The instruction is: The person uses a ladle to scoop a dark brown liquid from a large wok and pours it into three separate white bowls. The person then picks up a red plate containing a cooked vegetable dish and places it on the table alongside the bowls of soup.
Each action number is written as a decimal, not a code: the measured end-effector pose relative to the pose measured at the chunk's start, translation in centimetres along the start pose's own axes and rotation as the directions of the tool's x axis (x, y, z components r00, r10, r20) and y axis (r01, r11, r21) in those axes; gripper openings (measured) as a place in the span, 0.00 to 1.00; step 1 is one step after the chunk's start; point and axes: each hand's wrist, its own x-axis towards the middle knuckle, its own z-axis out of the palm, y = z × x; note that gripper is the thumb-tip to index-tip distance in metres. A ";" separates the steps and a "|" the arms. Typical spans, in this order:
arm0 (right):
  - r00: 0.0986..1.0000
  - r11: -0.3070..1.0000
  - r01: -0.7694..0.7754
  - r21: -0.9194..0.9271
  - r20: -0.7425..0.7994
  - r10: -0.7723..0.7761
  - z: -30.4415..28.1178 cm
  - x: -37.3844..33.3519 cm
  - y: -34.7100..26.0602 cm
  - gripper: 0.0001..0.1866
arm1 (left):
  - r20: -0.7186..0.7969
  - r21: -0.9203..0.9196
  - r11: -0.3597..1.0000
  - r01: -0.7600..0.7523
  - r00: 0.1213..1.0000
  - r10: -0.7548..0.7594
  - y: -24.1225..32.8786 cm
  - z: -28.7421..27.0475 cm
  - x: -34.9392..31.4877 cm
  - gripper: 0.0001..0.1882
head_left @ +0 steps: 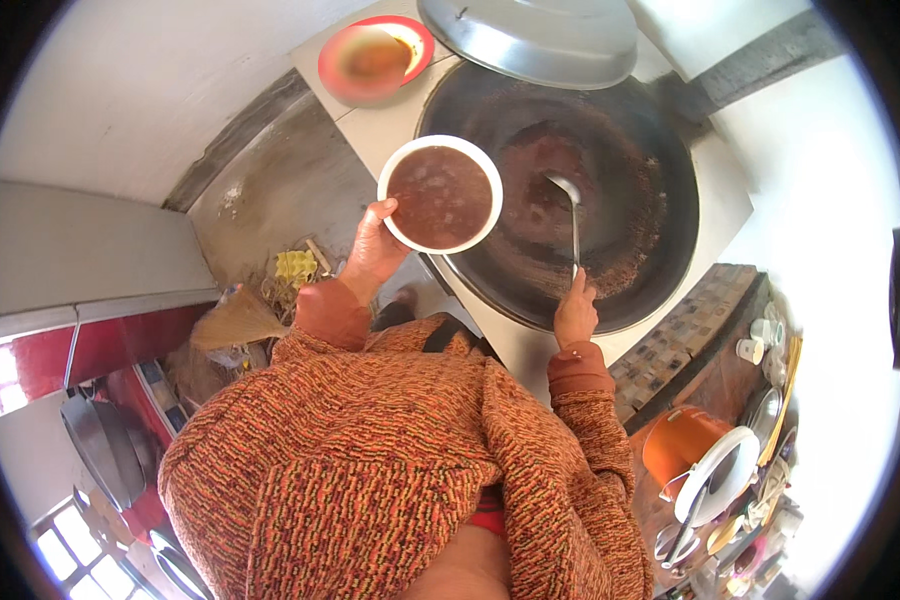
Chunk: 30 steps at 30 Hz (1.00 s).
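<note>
My left hand [376,243] grips the rim of a white bowl [394,163] nearly full of reddish-brown soup [439,198]. The bowl is held level over the left edge of a large black wok [660,210]. In my right hand [576,312] is the handle of a metal ladle [575,225]. Its head dips toward the middle of the wok, where a shallow pool of the same brown liquid lies. Grainy brown residue clings to the wok's right and near sides. How much the ladle holds is too unclear to tell.
A large metal lid [545,38] leans behind the wok. On the pale tiled stove top [385,130] stands a red-rimmed dish [425,45] with brown contents. To the right are a low tiled ledge [685,335], an orange bucket [678,445], and several cups and utensils. A straw broom [235,318] lies at left.
</note>
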 end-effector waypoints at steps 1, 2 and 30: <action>1.000 1.000 -0.011 -0.025 0.013 0.011 -0.1 0.1 -0.5 0.33 | -0.003 -0.013 1.000 -0.010 1.000 0.010 0.1 0.2 -0.1 0.31; 0.999 0.999 -0.022 -0.050 0.025 0.023 -0.1 0.1 -0.9 0.33 | -0.003 -0.022 1.000 -0.007 1.000 0.007 0.0 0.3 -0.2 0.31; 0.996 0.996 -0.023 -0.083 -0.087 0.016 2.6 0.1 -1.1 0.35 | 0.082 0.077 0.964 0.256 0.962 -0.262 -1.9 -0.9 -0.8 0.34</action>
